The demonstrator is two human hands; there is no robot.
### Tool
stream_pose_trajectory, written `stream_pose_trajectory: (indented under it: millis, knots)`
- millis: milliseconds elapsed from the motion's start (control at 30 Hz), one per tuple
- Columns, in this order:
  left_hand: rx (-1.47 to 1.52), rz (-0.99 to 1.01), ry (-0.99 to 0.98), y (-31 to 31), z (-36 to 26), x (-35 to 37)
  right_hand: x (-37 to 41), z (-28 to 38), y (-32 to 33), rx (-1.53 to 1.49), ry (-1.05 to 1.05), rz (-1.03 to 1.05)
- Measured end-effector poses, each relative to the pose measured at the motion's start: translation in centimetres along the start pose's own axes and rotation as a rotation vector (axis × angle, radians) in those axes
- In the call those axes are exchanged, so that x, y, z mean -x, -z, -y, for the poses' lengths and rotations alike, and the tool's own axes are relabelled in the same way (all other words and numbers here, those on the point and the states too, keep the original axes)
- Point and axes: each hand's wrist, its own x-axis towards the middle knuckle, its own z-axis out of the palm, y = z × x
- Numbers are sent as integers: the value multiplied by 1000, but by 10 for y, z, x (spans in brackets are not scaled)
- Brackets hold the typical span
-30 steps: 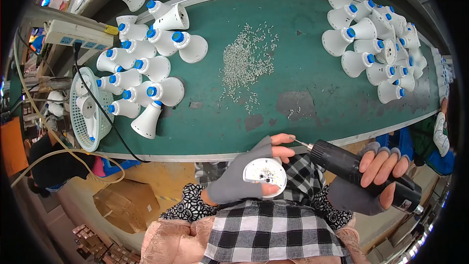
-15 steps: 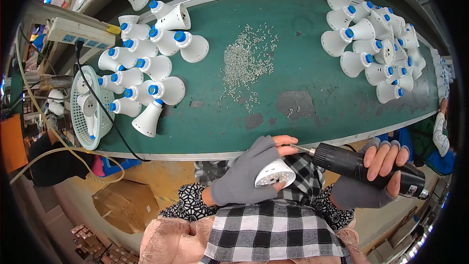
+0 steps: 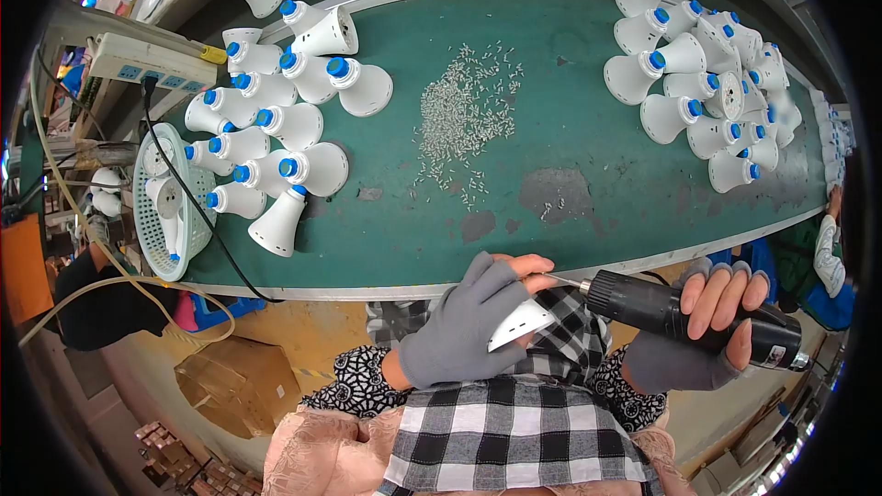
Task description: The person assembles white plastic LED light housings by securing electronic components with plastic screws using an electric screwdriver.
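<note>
One screwdriver [image 3: 637, 300] slants tip-left, clasped by the right hand [image 3: 721, 308]. Left hand [image 3: 464, 326] curls round a white housing [image 3: 522, 322] near the table edge [image 3: 322, 295].

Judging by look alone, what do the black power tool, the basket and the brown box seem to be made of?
Black power tool: probably plastic, with a low sheen; its thin shaft looks metallic from its grey glint.
Basket: likely moulded plastic, smooth and pale green, with regular holes.
Brown box: apparently cardboard, matte, with folded edges.

Cardboard box [image 3: 230, 384] on floor [image 3: 308, 331]; white power strip [image 3: 156, 60].
</note>
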Motion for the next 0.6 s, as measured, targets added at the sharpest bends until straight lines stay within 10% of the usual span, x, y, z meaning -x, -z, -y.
stream_pose_trajectory:
  millis: [500,600]
  knots:
    - [-172,85,-118,2,16,0,-12,-8,9,18,-96,230]
    - [54,23,96,4,8,-2,-9,-11,4,5,-60,138]
